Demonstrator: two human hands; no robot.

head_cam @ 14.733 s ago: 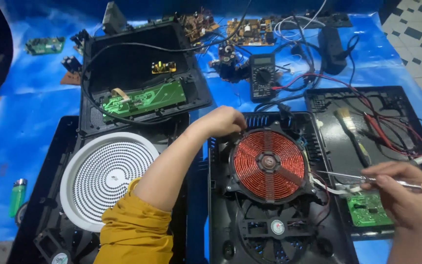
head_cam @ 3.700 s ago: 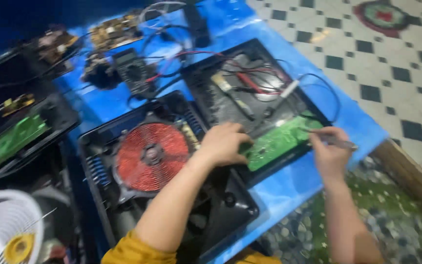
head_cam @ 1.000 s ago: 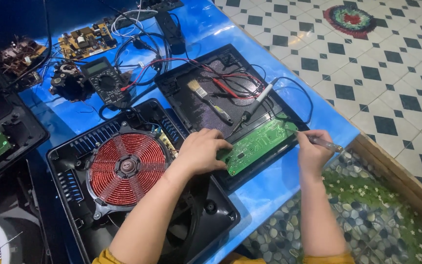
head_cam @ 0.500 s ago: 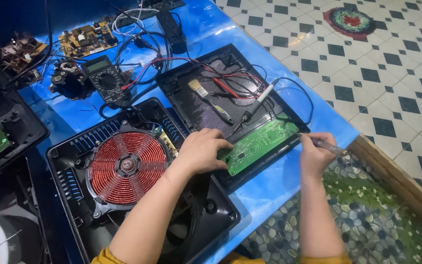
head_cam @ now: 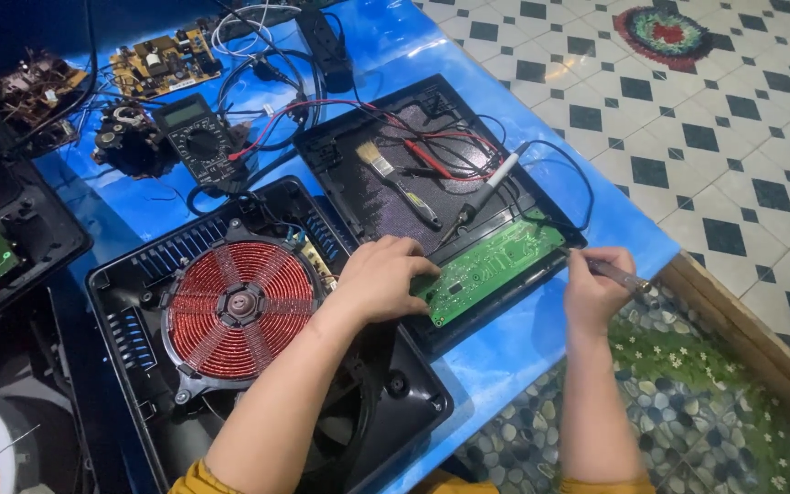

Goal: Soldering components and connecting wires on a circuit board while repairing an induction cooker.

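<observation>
A green circuit board [head_cam: 496, 265] lies tilted at the near edge of a black cooker lid [head_cam: 432, 174]. My left hand [head_cam: 381, 279] rests on the board's left end, fingers spread and pressing it down. My right hand [head_cam: 596, 288] grips a thin metal-tipped tool [head_cam: 610, 272], whose tip touches the board's right end. Left of my left hand sits an open induction cooker base [head_cam: 258, 320] with a red copper coil [head_cam: 235, 306].
On the lid lie a paintbrush [head_cam: 395, 183], a soldering iron [head_cam: 486, 187] and red and black leads. A multimeter [head_cam: 198, 137], loose boards [head_cam: 162, 59] and wires sit farther back on the blue table [head_cam: 523, 338]. Tiled floor lies right of the table edge.
Over the last second the view has shifted slightly. My left hand stays on the board and my right hand keeps the tool at its right end.
</observation>
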